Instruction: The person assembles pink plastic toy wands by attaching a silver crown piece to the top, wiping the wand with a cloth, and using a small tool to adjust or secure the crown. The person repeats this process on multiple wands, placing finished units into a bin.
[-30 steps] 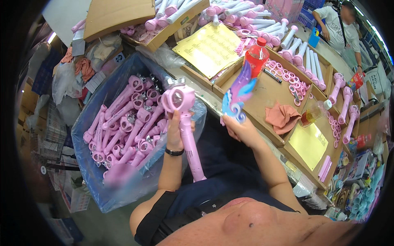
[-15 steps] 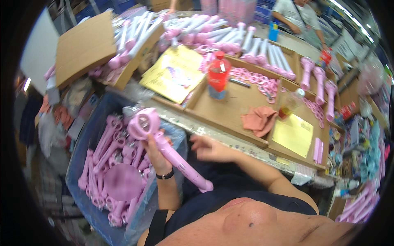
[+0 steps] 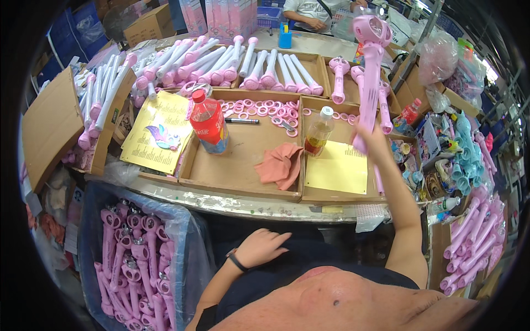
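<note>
Crowded counter point(image 3: 248, 209), well-filled bin point(image 3: 192, 243), one pink wand point(image 3: 372, 77) in hand

The counter spans the view, crowded along its far side. At its near left stands the bin, lined in blue plastic, holding a deep pile of pink-shafted wands point(image 3: 139, 251) with rounded heads. These look like the most complete pieces, so a good share of the work appears done.

Plenty seems left. Across the back of the counter, white-shafted wands point(image 3: 255, 69) lie in rows and heaps, apparently at a less complete stage. Three short pink wands point(image 3: 338, 80) stand apart in the right-hand tray point(image 3: 326, 65), and another stack of pink pieces point(image 3: 469, 237) fills the lower right.

The pink wand is held up over the counter's right part, head uppermost and nearly upright; its top is too blurred to judge whether it is finished. The right hand point(image 3: 370, 140) has its fingers closed round the lower end. The left hand point(image 3: 259, 248) is empty over the lap, fingers loosely extended.

Smaller still, a purple-and-blue wing piece point(image 3: 164, 138) lies on yellow sheets point(image 3: 144, 124), not attached to any wand, and loose pink rings point(image 3: 270, 111) are strewn in the middle tray point(image 3: 221, 171), apparently unused.
</note>
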The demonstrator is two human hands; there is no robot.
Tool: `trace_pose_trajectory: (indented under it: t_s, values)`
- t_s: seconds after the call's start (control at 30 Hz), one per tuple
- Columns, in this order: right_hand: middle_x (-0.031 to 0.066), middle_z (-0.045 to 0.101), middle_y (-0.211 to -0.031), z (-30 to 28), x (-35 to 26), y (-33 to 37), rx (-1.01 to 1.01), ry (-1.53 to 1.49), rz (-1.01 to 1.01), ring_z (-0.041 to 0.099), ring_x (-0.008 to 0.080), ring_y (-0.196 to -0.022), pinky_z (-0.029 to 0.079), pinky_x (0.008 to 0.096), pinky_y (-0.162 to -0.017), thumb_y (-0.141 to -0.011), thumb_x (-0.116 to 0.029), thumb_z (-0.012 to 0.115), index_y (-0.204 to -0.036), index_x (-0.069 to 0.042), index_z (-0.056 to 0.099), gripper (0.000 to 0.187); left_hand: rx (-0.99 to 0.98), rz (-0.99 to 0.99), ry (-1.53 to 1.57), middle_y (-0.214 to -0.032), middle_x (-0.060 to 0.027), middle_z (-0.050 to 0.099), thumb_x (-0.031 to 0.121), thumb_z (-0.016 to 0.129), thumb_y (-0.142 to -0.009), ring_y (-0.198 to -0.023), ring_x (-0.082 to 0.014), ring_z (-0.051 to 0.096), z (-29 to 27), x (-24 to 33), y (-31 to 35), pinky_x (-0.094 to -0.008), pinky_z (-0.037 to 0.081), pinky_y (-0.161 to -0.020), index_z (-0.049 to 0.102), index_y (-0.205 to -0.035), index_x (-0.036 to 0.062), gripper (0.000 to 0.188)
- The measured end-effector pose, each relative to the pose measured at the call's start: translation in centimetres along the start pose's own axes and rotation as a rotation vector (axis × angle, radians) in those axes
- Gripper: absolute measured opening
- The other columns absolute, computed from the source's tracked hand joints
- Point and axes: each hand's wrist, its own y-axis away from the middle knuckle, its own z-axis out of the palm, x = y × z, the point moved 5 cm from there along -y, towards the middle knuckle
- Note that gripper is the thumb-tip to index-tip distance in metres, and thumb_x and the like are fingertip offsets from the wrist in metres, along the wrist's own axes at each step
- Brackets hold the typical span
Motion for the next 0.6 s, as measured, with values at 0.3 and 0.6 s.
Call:
trace_pose_trajectory:
  t_s: [0.3,0.6]
  values:
    - [0.0225,0.065,-0.09,-10.9,11.5,-24.3,0.276,0.742,0.167,0.064,0.0263,-0.077,0.049,0.0397,-0.07,-0.077,-0.037,0.066,-0.098,0.007,0.064,0.049,0.193,-0.574,-0.189,-0.076,-0.0129,0.061,0.026,0.068,-0.076,-0.069,-0.0313,0.06,3.0,-1.8,12.2,-0.0406,0.048,-0.062,0.057,-0.108,0.0037,0.041]
    - [0.0236,0.063,-0.097,-10.9,15.5,-30.4,0.191,1.235,-0.055,0.062,0.0281,-0.085,0.047,0.0392,-0.076,-0.082,-0.034,0.062,-0.103,0.007,0.062,0.047,0.449,-0.88,0.444,-0.106,-0.0148,0.063,0.027,0.059,-0.089,-0.096,-0.0263,0.062,0.9,3.4,18.9,-0.0343,0.047,-0.084,0.053,-0.123,0.0034,0.041]
